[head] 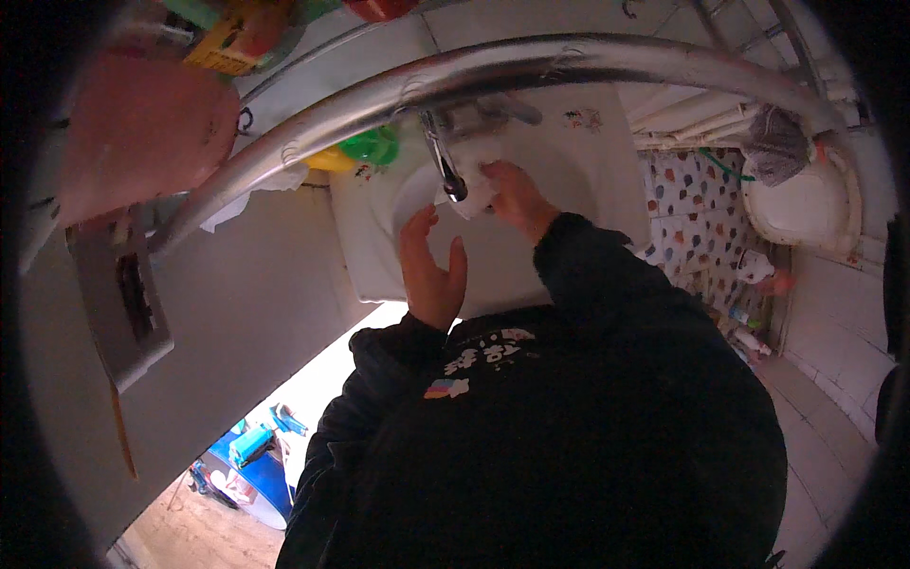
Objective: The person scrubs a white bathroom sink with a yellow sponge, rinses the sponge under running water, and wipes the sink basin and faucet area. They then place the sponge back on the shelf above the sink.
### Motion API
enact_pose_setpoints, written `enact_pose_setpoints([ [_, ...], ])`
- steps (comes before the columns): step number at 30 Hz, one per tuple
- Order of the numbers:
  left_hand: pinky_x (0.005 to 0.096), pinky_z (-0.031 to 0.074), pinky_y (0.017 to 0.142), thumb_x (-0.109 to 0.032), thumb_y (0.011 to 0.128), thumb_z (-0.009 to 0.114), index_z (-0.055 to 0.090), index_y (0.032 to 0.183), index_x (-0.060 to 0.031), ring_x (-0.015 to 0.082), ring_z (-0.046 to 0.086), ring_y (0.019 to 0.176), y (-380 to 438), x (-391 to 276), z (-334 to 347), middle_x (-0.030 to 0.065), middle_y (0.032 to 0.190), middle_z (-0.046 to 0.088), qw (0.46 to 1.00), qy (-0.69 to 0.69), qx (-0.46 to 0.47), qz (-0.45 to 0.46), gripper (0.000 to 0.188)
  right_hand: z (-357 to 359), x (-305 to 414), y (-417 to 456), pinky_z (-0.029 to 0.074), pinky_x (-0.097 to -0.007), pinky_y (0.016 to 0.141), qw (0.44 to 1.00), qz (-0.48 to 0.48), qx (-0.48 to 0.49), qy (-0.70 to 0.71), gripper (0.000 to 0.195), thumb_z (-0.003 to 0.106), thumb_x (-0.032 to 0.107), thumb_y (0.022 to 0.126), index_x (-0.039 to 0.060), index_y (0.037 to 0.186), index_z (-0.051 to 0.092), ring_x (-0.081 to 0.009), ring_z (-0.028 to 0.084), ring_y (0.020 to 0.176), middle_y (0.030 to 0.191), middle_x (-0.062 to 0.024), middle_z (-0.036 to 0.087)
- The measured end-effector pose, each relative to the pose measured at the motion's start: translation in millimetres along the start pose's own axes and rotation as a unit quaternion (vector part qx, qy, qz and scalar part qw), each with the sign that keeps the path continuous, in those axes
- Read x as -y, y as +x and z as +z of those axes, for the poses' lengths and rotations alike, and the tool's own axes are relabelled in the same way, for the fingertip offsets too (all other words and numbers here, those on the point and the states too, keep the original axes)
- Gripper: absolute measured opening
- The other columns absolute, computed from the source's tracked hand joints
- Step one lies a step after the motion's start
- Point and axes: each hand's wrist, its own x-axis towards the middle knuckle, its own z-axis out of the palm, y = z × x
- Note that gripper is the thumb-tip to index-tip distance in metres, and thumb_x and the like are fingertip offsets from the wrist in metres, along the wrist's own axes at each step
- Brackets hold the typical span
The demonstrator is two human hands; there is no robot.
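A white washbasin (498, 274) lies before me, with a chrome faucet (443, 158) reaching over its bowl. My right hand (513, 195) is just right of the spout, its fingers closed on a white cloth or piece of paper (475, 195); which of the two I cannot tell. Part of this white thing is hidden behind the spout. To the left of the spout, my left hand (432, 267) is raised over the bowl with thumb and fingers apart. Nothing shows between them, though its fingertips are near the white thing's left edge.
A metal rail (569, 60) curves across above the basin. Green (371, 146) and yellow (330, 159) plastic things stand at the basin's back left corner. A pink plastic item (149, 135) hangs at upper left. At right are a toilet (800, 203) and a grey cloth (776, 146).
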Motion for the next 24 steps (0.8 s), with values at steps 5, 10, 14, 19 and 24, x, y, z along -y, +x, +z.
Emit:
enact_pose_setpoints([
  [5, 0.0381, 0.042, 0.096, 0.000, 0.080, 0.063, 0.044, 0.128, 0.0009, 0.0301, 0.054, 0.109, -7, 3, -3, 0.0176, 0.122, 0.051, 0.999, -0.005, 0.006, -0.036, 0.051, -43, 19, -18, 0.034, -0.0465, 0.109, 0.950, 0.046, 0.141, 0.275, 0.044, 0.043, 0.022, 0.091, 0.0036, 0.131, 0.048, -0.0330, 0.050, 0.123, 0.133, -0.0148, 0.053],
  [10, 0.0378, 0.042, 0.095, 0.001, 0.080, 0.062, 0.045, 0.127, 0.0004, 0.0300, 0.054, 0.109, -9, 5, 0, 0.0178, 0.122, 0.051, 0.999, -0.024, 0.006, -0.039, 0.051, -84, 10, 1, 0.038, -0.0457, 0.105, 0.973, -0.137, 0.138, -0.126, 0.037, 0.050, 0.021, 0.090, 0.0072, 0.123, 0.056, -0.0322, 0.051, 0.121, 0.130, -0.0131, 0.055],
  [14, 0.0380, 0.043, 0.094, 0.002, 0.079, 0.062, 0.044, 0.127, 0.0004, 0.0303, 0.054, 0.109, -14, 5, -2, 0.0180, 0.121, 0.051, 0.999, -0.010, 0.004, -0.037, 0.051, -4, 24, 10, 0.041, -0.0428, 0.099, 0.864, -0.194, 0.034, -0.463, 0.036, 0.056, 0.015, 0.089, 0.0014, 0.123, 0.055, -0.0318, 0.054, 0.115, 0.121, -0.0145, 0.060],
  [19, 0.0388, 0.043, 0.094, 0.002, 0.078, 0.063, 0.044, 0.126, 0.0006, 0.0310, 0.054, 0.109, -15, 2, -4, 0.0184, 0.120, 0.051, 0.999, -0.001, 0.000, -0.037, 0.051, 47, 38, 44, 0.045, -0.0355, 0.092, 0.525, -0.522, 0.063, -0.669, 0.034, 0.055, 0.020, 0.093, 0.0004, 0.120, 0.055, -0.0326, 0.056, 0.107, 0.110, -0.0180, 0.061],
  [24, 0.0397, 0.043, 0.094, -0.001, 0.078, 0.064, 0.044, 0.126, 0.0004, 0.0322, 0.054, 0.108, -19, 7, -3, 0.0183, 0.119, 0.052, 0.999, -0.007, -0.011, -0.049, 0.052, 49, 29, 71, 0.045, -0.0333, 0.092, 0.683, -0.298, 0.089, -0.661, 0.033, 0.053, 0.018, 0.094, -0.0001, 0.121, 0.054, -0.0300, 0.055, 0.109, 0.108, -0.0170, 0.061],
])
